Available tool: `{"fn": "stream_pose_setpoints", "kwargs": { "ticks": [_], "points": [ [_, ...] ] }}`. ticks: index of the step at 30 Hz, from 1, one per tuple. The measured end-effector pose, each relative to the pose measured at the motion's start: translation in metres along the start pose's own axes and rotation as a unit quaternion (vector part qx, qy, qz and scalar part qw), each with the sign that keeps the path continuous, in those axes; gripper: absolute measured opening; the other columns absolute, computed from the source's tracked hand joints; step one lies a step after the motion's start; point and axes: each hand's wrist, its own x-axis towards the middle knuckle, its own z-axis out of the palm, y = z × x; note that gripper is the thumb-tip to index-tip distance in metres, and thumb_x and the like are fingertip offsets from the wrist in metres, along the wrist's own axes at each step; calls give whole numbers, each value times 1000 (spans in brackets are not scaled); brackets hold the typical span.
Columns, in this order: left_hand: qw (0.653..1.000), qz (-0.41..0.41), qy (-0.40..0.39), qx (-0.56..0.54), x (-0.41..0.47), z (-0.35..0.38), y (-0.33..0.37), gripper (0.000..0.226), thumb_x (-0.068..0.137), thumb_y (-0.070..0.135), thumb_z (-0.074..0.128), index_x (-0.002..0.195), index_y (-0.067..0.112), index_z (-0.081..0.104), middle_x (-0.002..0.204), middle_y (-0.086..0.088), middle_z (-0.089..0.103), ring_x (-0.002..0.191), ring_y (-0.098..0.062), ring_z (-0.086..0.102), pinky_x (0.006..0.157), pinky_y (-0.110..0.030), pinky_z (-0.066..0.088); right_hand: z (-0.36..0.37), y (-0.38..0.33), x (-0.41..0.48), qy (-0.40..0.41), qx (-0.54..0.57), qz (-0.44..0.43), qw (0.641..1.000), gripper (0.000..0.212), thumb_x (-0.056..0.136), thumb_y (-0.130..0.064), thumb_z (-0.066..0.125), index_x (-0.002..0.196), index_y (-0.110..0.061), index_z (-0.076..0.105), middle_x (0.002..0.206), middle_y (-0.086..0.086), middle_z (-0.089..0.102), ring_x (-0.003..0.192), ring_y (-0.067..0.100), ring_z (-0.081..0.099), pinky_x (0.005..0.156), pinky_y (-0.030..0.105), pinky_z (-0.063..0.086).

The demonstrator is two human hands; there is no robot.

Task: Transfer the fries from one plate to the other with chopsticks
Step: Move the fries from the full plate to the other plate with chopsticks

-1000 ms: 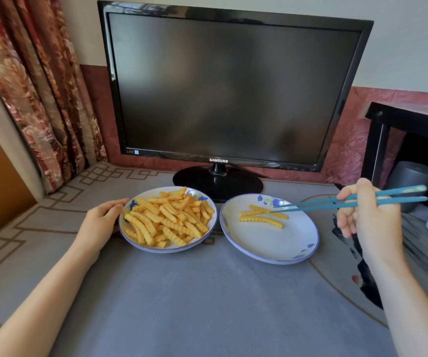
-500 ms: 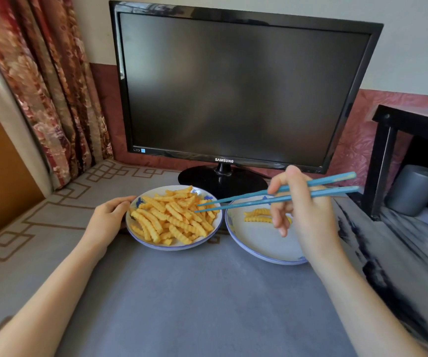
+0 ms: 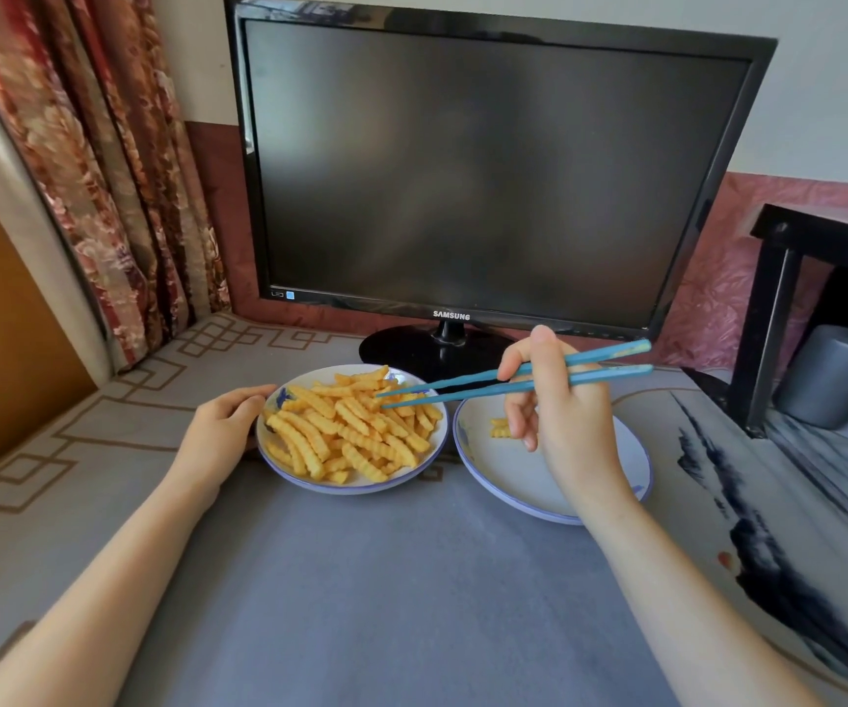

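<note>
Pick-up step: your right hand (image 3: 564,431) holds the chopsticks (image 3: 463,394), tips narrowly apart over the fries (image 3: 350,431) (left hand (image 3: 218,431) holds their plate (image 3: 340,488)); next, pinch 1.

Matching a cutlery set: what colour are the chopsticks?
Plain turquoise blue chopsticks, clearest in the head view, held by the right hand.

Surface: grey cloth-covered table (image 3: 361,579), tan fret border
Front: left white blue-rimmed plate (image 3: 310,484); right white blue-rimmed plate (image 3: 513,482)
Behind: glossy black round monitor base (image 3: 401,349)
</note>
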Motion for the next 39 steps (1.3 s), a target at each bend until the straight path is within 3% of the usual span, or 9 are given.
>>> {"fn": "stream_pose_setpoints", "kwargs": {
  "ticks": [4,9,13,18,22,29,33,39],
  "points": [
    [1000,-2,2,3,0,0,1,26,99,12,41,105,17,66,94,-2,68,92,-22,65,76,-28,50,-2,2,0,20,5,-2,1000,44,104,-29,34,69,-9,53,39,5,39,33,12,36,40,24,32],
    [1000,-3,1,10,-1,0,1,26,99,13,41,104,19,66,102,-8,69,96,-24,65,90,-39,50,0,1,2,-2,0,7,1000,44,104,-28,33,75,-4,55,43,11,37,31,8,33,41,24,29],
    [1000,-5,-1,4,-1,0,2,26,99,12,41,104,17,66,97,-7,68,94,-25,65,87,-37,50,5,3,1,-3,5,4,1000,43,104,-26,34,71,-8,54,40,5,39,33,11,35,49,35,36],
    [1000,-5,4,0,-2,1,3,28,99,10,40,111,11,65,99,-10,67,93,-24,63,74,-27,50,0,-1,0,52,37,8,998,44,103,-27,35,66,-10,51,41,1,40,35,16,36,40,23,32],
    [1000,-2,3,4,-2,2,3,29,99,10,40,114,9,65,100,-10,67,92,-23,63,75,-29,48,-13,-10,1,100,64,-5,993,43,102,-21,35,62,-11,48,40,0,40,35,19,35,38,19,30],
    [1000,-5,-2,3,-1,1,2,28,99,11,40,110,13,66,100,-10,68,94,-25,64,83,-34,49,-59,-5,6,185,-23,-50,981,39,100,-19,36,63,-11,48,48,3,45,33,16,38,35,21,27],
    [1000,-6,-1,6,-1,0,1,28,99,11,40,111,12,65,96,-8,68,91,-23,63,78,-31,49,-77,6,8,227,-62,-37,971,42,102,-25,35,67,-8,49,52,12,45,31,13,38,33,19,27],
    [1000,-4,0,5,-2,1,3,28,99,10,40,111,12,65,97,-10,68,90,-23,63,74,-28,49,-83,25,11,219,-89,20,972,41,101,-29,37,68,-10,54,34,3,43,30,15,34,34,18,27]
  ]
}}
